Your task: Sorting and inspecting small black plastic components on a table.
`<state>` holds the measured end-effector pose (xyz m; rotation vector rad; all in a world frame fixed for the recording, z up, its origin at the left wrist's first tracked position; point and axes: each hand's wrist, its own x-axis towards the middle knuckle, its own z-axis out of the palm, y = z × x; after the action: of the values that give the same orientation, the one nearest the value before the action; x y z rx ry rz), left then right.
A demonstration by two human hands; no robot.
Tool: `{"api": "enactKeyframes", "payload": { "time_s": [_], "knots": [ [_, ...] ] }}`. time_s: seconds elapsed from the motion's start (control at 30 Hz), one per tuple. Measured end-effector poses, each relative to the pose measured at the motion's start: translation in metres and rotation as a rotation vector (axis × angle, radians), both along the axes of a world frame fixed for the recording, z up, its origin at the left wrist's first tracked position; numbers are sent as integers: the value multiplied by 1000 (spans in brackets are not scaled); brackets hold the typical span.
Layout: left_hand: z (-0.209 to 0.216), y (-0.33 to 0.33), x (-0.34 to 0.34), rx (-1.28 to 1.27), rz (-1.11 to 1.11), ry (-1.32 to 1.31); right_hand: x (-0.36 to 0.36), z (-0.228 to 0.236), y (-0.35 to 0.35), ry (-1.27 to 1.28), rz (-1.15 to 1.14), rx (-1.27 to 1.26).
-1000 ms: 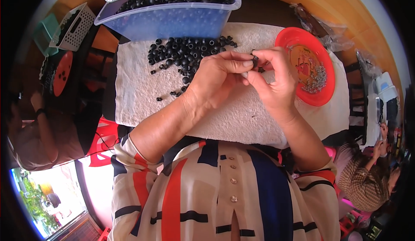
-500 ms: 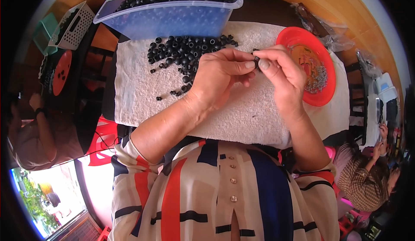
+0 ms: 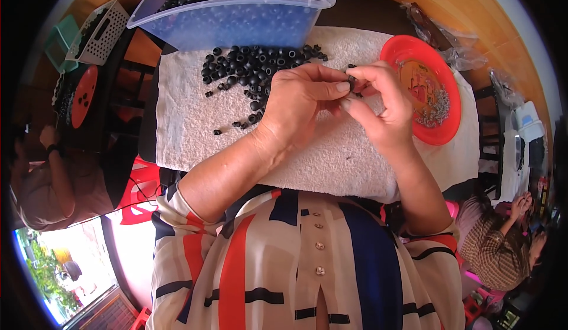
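Note:
My left hand [image 3: 302, 96] pinches a small black part [image 3: 351, 81] between thumb and fingers, above the white towel [image 3: 201, 146]. From the other side my right hand [image 3: 387, 102] meets it, thumb and index finger bent around the same spot; whether its fingertips press on the part is partly hidden. A pile of round black hollow parts [image 3: 239, 64] lies on the towel beyond my left wrist, with a few smaller ones strayed nearer. Right of my right hand is a red plate [image 3: 448, 117] holding many tiny shiny grey pieces [image 3: 436, 112].
A clear plastic bin [image 3: 236, 25] full of black parts stands at the towel's far edge. Crumpled plastic bags [image 3: 461, 58] lie behind the plate. At left, a person [image 3: 50, 176] sits by a red plate [image 3: 84, 96] and white basket [image 3: 105, 31]; another person [image 3: 497, 241] sits at right.
My right thumb has dropped lower and away from the index finger, and the right hand has turned slightly. My left hand keeps its pinch in nearly the same place.

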<state>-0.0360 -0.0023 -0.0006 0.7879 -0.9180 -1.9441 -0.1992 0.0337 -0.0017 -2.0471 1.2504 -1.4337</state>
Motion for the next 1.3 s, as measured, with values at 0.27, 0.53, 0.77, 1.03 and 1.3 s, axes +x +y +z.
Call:
{"api": "enactKeyframes", "payload": {
  "time_s": [0.27,0.53,0.77,1.03,1.3],
  "knots": [
    [-1,-2,-3,74,-18,60,3,-3,0,157,-153,-202],
    [5,-1,-1,62,-67,43,0,5,2,227,-121,-308],
    [5,-1,-3,-286,-48,-119,1,6,3,231,-120,-319],
    [67,-24,43,-801,515,-477,-5,4,7,14,-120,-152],
    [85,-126,128,-1471,713,-1341,-17,22,11,27,-186,-57]
  ]
}}
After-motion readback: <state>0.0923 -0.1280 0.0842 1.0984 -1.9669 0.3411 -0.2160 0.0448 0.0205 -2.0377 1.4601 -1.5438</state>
